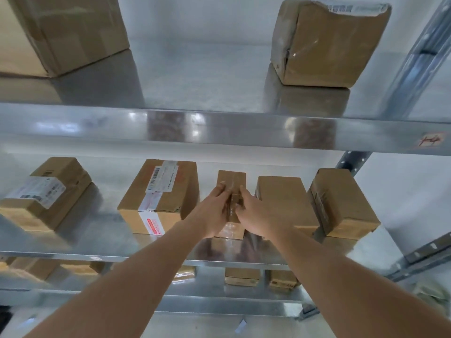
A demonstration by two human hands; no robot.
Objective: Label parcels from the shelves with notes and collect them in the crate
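The small taped parcel (231, 189) stood on the middle shelf (97, 240), and I had both hands on it: my left hand (214, 211) clasped its left side with fingers laid over the top, my right hand (258, 215) wrapped its right side, thumb curled onto the taped seam. Both were clamped on that one box, wrists nearly touching in front of it.

Just left of my left hand sat the barcode-labelled box (158, 196), close to the parcel but apart from it. Just right of my right hand stood a plain brown box (283, 198), and beyond that another box (341, 203) leaning against it. Far off to the left lay a box with a white shipping label (46, 191). Above my hands, on the upper shelf, rested a large carton (73, 32) and a plastic-wrapped parcel (327, 42).

I judged this to be the pick-up step: the parcel gripped but not yet clear of the shelf. No note or crate was in view. The next move called for drawing the parcel straight back toward me, keeping it from snagging either neighbour, then finding a note for it.
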